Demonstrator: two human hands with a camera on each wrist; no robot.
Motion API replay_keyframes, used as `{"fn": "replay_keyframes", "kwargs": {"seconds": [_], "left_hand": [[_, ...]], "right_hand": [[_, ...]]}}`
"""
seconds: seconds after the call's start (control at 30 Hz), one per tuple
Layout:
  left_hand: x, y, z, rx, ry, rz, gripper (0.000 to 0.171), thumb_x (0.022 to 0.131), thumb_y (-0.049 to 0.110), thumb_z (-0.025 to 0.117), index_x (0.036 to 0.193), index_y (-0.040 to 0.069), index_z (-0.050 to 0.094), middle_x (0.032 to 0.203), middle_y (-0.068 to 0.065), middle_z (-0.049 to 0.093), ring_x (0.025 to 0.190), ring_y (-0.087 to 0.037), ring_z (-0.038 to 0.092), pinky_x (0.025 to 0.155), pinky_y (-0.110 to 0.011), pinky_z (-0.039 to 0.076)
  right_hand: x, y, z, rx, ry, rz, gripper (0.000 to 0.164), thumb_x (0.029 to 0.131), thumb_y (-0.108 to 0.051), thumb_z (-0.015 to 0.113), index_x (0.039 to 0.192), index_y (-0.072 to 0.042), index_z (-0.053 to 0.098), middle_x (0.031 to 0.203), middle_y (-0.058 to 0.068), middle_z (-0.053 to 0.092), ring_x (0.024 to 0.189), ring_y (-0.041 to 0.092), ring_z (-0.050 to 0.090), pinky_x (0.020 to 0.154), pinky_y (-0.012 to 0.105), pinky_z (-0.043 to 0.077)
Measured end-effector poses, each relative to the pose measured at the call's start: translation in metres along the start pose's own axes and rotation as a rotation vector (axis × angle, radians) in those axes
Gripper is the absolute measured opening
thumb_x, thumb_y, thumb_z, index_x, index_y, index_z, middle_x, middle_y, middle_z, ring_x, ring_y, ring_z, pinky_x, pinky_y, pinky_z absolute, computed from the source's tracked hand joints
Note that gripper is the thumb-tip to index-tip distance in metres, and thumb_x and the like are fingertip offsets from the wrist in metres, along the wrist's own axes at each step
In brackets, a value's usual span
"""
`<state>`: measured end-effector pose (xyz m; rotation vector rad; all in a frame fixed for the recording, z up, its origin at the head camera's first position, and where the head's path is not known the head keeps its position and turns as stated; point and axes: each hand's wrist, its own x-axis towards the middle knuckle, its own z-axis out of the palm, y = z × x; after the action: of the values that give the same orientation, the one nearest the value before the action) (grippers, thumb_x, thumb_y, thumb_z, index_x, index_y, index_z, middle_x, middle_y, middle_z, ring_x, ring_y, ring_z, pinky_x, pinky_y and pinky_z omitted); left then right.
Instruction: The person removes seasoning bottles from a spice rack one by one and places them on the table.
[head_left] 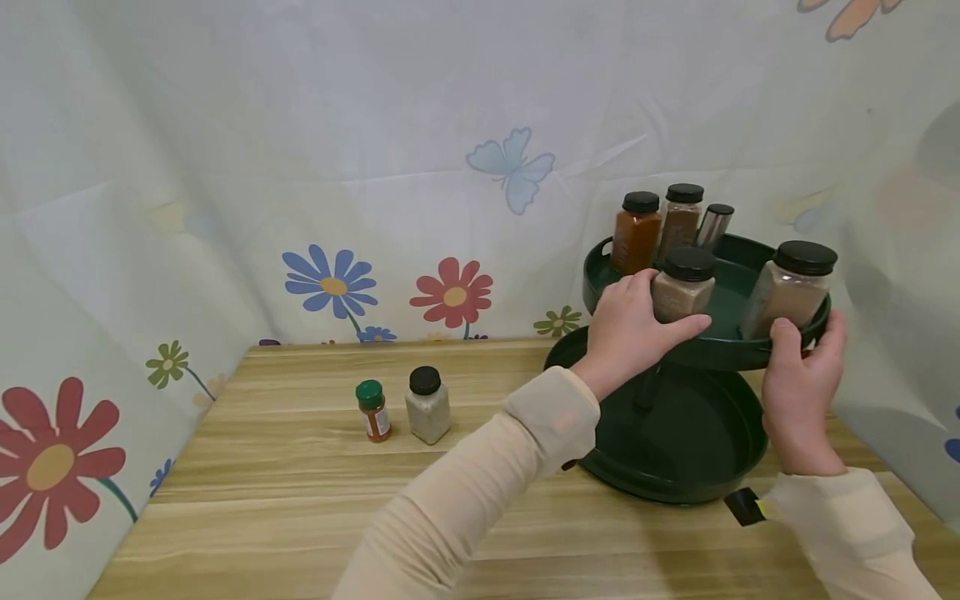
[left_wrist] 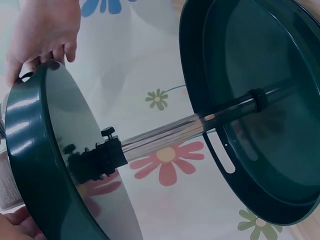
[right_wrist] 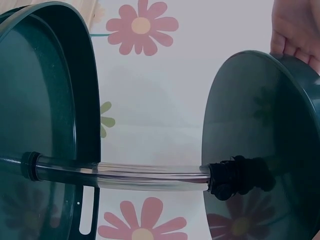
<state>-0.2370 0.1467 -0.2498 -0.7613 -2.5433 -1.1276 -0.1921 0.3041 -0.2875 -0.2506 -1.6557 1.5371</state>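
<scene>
Cream sleeves (head_left: 450, 508) closest to the lens, both held out toward the two-tier dark green rack (head_left: 678, 490). Behind the rack, a pale floral sheet (head_left: 360, 100) is hung. Wood-grain tabletop (head_left: 277, 517) is set under it.

Rack is stood upright. Lower tray (head_left: 708, 442) is seated at its base; upper tray (head_left: 738, 354) is carried above on a clear post (left_wrist: 165, 138), joined underneath by a black screw collar (left_wrist: 105, 157).

Right hand (head_left: 808, 383) is placed at the rack's right side: upper tray rim gripped, thumb over the front by a jar, fingers curled outside. Left hand (head_left: 626, 329) is placed at the rack's front left, thumb and fingers parted around a jar's lower part at the rim; some fingertips are hidden, so whether jar or rim is gripped can't be told.

Jars on the upper tray, all black-capped: large tan-powder jar (head_left: 789, 293) at front right, tilted-looking, by the right thumb; beige-powder jar (head_left: 682, 296) at front left, partly covered by the left thumb; orange-red powder jar (head_left: 636, 240) and brown-powder jar (head_left: 681, 225) at back left. Beside them, a slim metallic-topped cylinder (head_left: 715, 225) is leaned.

Left of the rack, on the tabletop: pale-granule jar (head_left: 428, 410), then a smaller green-capped spice bottle (head_left: 375, 415).
</scene>
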Motion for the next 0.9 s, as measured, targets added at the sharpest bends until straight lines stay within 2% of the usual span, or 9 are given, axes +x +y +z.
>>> {"fn": "replay_keyframes", "kwargs": {"seconds": [0.17,0.47,0.73,0.9], "left_hand": [[0.0002,0.0021,0.0028,0.038,0.032,-0.024,0.066,0.076,0.057,0.061,0.124,0.015,0.045,0.112,0.007,0.053,0.106,-0.011,0.047,0.089,-0.022,0.041],[0.001,0.0054,0.006,0.122,0.05,-0.056,0.065,0.073,0.063,0.059,0.116,0.016,0.049,0.102,0.008,0.054,0.101,-0.011,0.048,0.085,-0.022,0.042],[0.0016,0.0062,0.0062,0.17,0.066,-0.051,0.055,0.074,0.063,0.058,0.103,0.017,0.054,0.089,0.009,0.053,0.094,-0.01,0.05,0.079,-0.021,0.042],[0.0016,0.0057,0.0061,0.161,0.081,-0.045,0.051,0.074,0.061,0.059,0.099,0.017,0.054,0.085,0.01,0.053,0.089,-0.009,0.05,0.074,-0.02,0.042]], "right_hand": [[0.0003,0.0002,0.0,0.004,0.0,-0.006,0.037,0.091,-0.015,0.04,0.127,-0.016,0.038,0.116,0.0,0.039,0.104,0.014,0.037,0.094,0.027,0.031],[-0.001,-0.0002,-0.001,-0.002,-0.021,-0.005,0.037,0.091,-0.015,0.039,0.128,-0.016,0.037,0.117,0.0,0.037,0.104,0.014,0.036,0.096,0.03,0.029],[-0.0006,-0.001,-0.0007,-0.003,-0.014,-0.013,0.037,0.091,-0.015,0.04,0.128,-0.016,0.038,0.117,0.0,0.039,0.104,0.014,0.037,0.093,0.028,0.031],[-0.0002,-0.0003,-0.0009,-0.017,-0.008,-0.02,0.038,0.09,-0.015,0.04,0.128,-0.016,0.039,0.117,0.0,0.039,0.103,0.014,0.037,0.089,0.025,0.032]]}}
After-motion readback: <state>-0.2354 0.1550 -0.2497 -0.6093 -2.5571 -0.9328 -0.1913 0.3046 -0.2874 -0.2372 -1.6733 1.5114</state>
